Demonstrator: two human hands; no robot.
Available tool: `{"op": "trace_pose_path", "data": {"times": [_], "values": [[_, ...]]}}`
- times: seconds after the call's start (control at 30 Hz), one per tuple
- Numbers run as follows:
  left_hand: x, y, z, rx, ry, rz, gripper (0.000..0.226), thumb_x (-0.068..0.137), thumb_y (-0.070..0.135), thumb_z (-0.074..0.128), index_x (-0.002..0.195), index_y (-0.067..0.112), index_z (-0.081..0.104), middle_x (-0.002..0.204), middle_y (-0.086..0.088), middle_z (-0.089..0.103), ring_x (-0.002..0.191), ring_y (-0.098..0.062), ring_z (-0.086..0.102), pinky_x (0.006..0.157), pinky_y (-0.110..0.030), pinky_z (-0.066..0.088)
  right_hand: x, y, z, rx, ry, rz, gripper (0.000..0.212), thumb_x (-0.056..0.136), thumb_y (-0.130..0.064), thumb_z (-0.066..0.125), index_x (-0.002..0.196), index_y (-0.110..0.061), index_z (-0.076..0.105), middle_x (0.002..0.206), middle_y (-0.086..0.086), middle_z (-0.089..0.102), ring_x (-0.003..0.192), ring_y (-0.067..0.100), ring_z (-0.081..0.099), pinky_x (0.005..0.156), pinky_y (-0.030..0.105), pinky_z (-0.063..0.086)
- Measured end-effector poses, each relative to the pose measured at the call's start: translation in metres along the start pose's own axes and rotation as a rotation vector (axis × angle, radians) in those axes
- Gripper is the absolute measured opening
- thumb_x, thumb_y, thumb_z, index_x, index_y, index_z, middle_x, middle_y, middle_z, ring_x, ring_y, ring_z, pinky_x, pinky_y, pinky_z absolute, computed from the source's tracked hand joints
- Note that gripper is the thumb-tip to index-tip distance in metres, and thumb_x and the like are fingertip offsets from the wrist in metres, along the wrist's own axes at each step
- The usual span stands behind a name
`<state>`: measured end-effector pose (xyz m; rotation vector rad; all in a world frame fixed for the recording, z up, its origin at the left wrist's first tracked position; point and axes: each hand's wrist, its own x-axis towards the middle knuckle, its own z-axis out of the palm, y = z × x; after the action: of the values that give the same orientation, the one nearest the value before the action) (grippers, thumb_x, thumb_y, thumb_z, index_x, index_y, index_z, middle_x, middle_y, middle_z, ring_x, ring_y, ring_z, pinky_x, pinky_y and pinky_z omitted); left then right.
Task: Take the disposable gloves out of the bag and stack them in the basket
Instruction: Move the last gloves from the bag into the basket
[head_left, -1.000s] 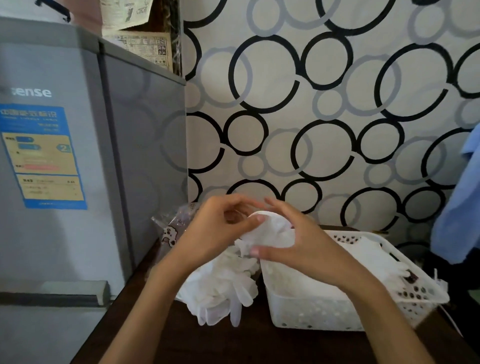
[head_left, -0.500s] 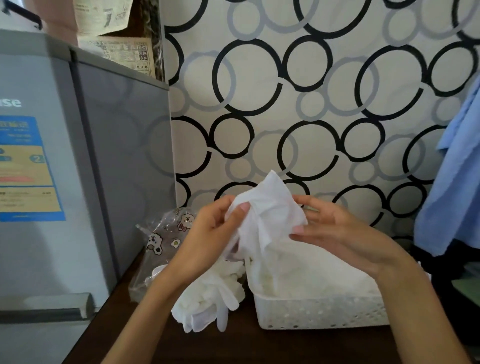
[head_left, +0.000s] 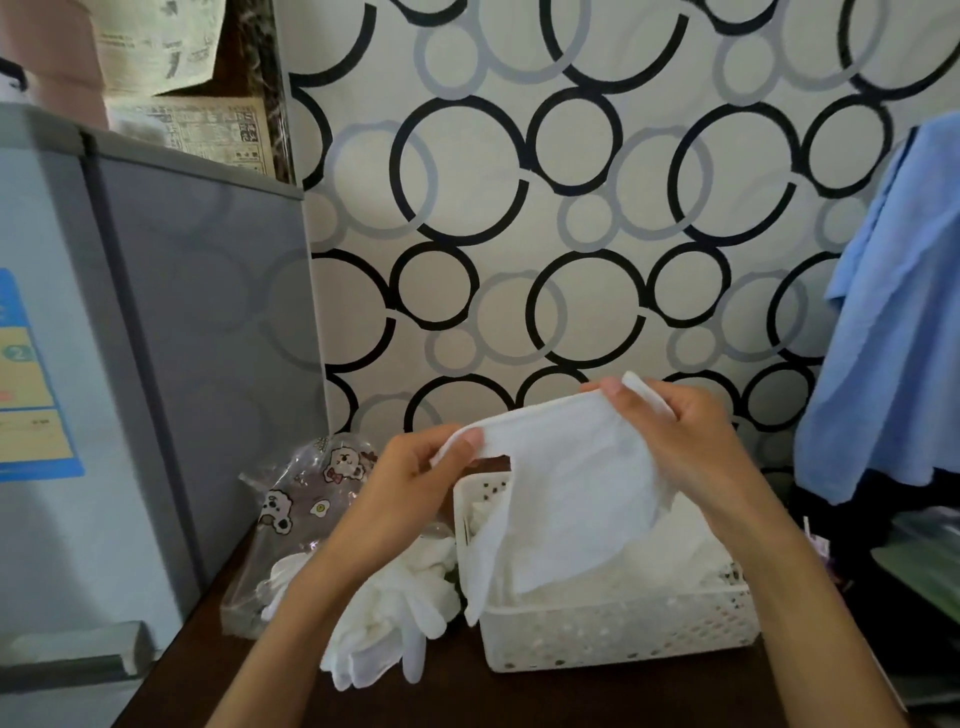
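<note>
Both hands, left hand (head_left: 415, 467) and right hand (head_left: 675, 441), pinch the cuff of a white disposable glove (head_left: 566, 493) between curled fingers, spreading it flat above the white basket (head_left: 613, 629) for stacking; more gloves (head_left: 395, 623) spill from the printed bag (head_left: 306, 499) toward the table's left edge.

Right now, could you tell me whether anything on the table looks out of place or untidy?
Yes: a loose heap of gloves lies on the dark table, spilling from the printed bag instead of stacked in the basket. One glove, stretched between the left hand and right hand, droops over the basket's rim.
</note>
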<state>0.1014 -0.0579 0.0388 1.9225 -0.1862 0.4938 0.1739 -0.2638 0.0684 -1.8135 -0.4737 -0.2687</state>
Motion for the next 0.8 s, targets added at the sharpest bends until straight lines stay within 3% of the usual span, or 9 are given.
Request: {"op": "trace_pose_path", "data": {"times": [0.1, 0.17, 0.23, 0.37, 0.47, 0.6, 0.67, 0.8], "values": [[0.013, 0.003, 0.021, -0.115, 0.109, -0.061, 0.028, 0.102, 0.031, 0.039, 0.098, 0.032, 0.066, 0.091, 0.013, 0.073, 0.085, 0.0, 0.069, 0.075, -0.018, 0.052, 0.005, 0.002, -0.001, -0.194, 0.2, -0.175, 0.056, 0.085, -0.05, 0.06, 0.05, -0.01, 0.044, 0.047, 0.0, 0.034, 0.049, 0.012, 0.029, 0.052, 0.027, 0.027], [0.02, 0.003, 0.034, -0.248, 0.22, -0.154, 0.029, 0.103, 0.031, 0.036, 0.093, 0.035, 0.063, 0.093, 0.013, 0.071, 0.086, -0.003, 0.068, 0.077, -0.021, 0.049, 0.006, -0.004, 0.005, -0.268, 0.265, -0.281, 0.057, 0.085, -0.05, 0.06, 0.045, -0.016, 0.036, 0.04, -0.004, 0.029, 0.044, 0.01, 0.024, 0.047, 0.022, 0.021], [0.023, 0.005, 0.042, -0.278, 0.373, -0.217, 0.032, 0.104, 0.032, 0.031, 0.086, 0.033, 0.058, 0.089, 0.01, 0.067, 0.08, -0.009, 0.064, 0.068, -0.023, 0.047, 0.007, -0.013, 0.015, -0.304, 0.265, -0.35, 0.058, 0.086, -0.05, 0.057, 0.048, -0.015, 0.032, 0.041, -0.002, 0.025, 0.045, 0.012, 0.023, 0.045, 0.023, 0.019], [0.02, 0.015, 0.033, -0.106, 0.652, -0.107, 0.035, 0.104, 0.029, 0.03, 0.073, 0.019, 0.042, 0.072, 0.005, 0.046, 0.064, -0.009, 0.042, 0.06, -0.026, 0.035, 0.007, -0.033, 0.039, -0.234, 0.2, -0.401, 0.057, 0.089, -0.046, 0.057, 0.051, -0.015, 0.028, 0.046, -0.002, 0.023, 0.049, 0.011, 0.02, 0.046, 0.025, 0.017], [0.016, 0.03, 0.008, 0.125, 0.715, 0.056, 0.036, 0.103, 0.029, 0.032, 0.07, 0.016, 0.039, 0.064, 0.005, 0.04, 0.058, -0.011, 0.037, 0.058, -0.034, 0.032, 0.008, -0.046, 0.046, -0.035, 0.177, -0.312, 0.059, 0.089, -0.037, 0.061, 0.049, -0.019, 0.022, 0.043, -0.006, 0.018, 0.045, 0.011, 0.018, 0.044, 0.021, 0.015], [0.026, 0.04, -0.016, 0.41, 0.572, 0.053, 0.038, 0.101, 0.036, 0.033, 0.077, 0.01, 0.047, 0.069, 0.003, 0.05, 0.065, -0.02, 0.045, 0.06, -0.035, 0.033, 0.017, -0.033, 0.039, 0.087, 0.106, -0.098, 0.054, 0.088, -0.036, 0.061, 0.05, -0.018, 0.027, 0.047, -0.005, 0.024, 0.05, 0.015, 0.025, 0.05, 0.025, 0.022], [0.041, 0.029, -0.014, 0.525, 0.351, -0.065, 0.035, 0.101, 0.034, 0.036, 0.075, 0.016, 0.05, 0.074, 0.001, 0.054, 0.069, -0.019, 0.05, 0.059, -0.03, 0.035, 0.021, -0.011, 0.03, 0.072, 0.055, 0.033, 0.053, 0.087, -0.033, 0.062, 0.048, -0.02, 0.027, 0.043, -0.008, 0.025, 0.046, 0.013, 0.025, 0.05, 0.025, 0.022], [0.068, -0.022, 0.023, 0.624, -0.114, -0.213, 0.041, 0.1, 0.023, 0.045, 0.059, 0.019, 0.043, 0.062, 0.003, 0.046, 0.062, -0.013, 0.044, 0.051, -0.022, 0.031, 0.028, 0.05, 0.006, -0.165, -0.02, 0.285, 0.051, 0.088, -0.034, 0.062, 0.052, -0.019, 0.03, 0.048, -0.003, 0.028, 0.048, 0.013, 0.027, 0.05, 0.027, 0.022]]}}
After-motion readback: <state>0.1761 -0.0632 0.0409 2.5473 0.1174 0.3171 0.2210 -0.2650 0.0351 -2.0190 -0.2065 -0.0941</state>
